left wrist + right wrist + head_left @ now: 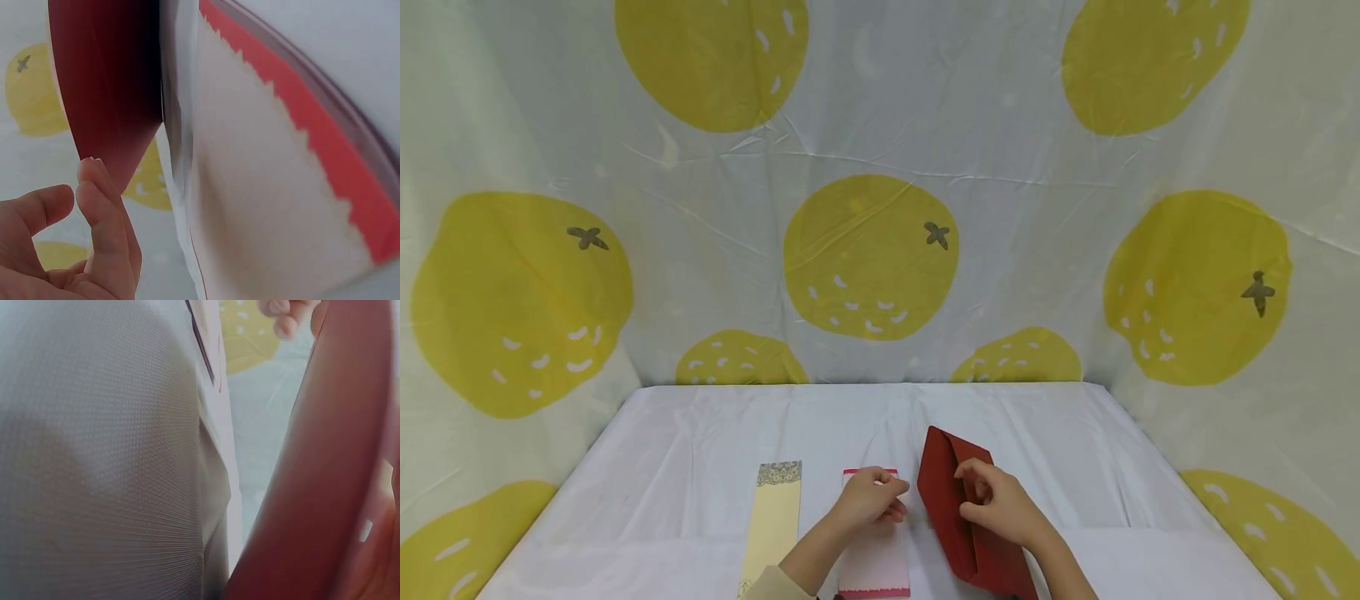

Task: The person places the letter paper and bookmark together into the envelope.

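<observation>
A red paper envelope (943,508) stands tilted above the white cloth, its long opening visible. My right hand (1003,504) holds it by the edge beside that opening, thumb and fingers bent. The right wrist view shows the red paper (319,450) close up, partly covering that hand. My left hand (870,496) is just left of the envelope, over a white card with red bands (875,558). Its fingers bend loosely and hold nothing. In the left wrist view, thumb and fingers (103,212) stand apart near the envelope's corner (119,94); whether they touch it I cannot tell.
A cream paper strip with grey lace-like ends (775,517) lies left of the banded card. White cloth (647,500) covers the table. A curtain with yellow fruit prints (872,258) encloses the back and both sides.
</observation>
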A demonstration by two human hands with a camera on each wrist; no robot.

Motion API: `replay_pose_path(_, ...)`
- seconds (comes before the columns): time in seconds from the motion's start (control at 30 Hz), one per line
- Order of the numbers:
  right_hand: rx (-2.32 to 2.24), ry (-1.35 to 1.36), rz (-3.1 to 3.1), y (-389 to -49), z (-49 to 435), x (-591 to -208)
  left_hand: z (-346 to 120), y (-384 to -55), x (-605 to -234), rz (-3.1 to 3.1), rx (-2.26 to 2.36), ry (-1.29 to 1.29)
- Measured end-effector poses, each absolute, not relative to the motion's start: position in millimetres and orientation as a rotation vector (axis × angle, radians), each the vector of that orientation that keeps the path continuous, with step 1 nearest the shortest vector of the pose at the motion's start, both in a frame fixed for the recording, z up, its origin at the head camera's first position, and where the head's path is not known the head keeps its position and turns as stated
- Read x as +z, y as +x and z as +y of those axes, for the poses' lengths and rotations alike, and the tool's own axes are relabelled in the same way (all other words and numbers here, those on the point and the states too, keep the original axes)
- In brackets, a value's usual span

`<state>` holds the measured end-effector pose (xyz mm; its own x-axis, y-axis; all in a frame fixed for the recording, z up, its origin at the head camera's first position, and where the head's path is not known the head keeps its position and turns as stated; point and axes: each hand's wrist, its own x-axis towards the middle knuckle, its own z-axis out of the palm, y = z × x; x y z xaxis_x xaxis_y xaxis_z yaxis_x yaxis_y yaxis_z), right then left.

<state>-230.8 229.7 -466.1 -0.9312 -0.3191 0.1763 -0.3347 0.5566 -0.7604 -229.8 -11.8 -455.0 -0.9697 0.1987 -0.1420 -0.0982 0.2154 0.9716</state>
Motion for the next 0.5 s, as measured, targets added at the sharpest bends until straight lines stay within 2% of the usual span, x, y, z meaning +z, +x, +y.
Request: replay_pose_path(0.5,1.334,0.564,-2.789,-232,228,-467,-80,-223,-455,2.283,1.799,-0.031)
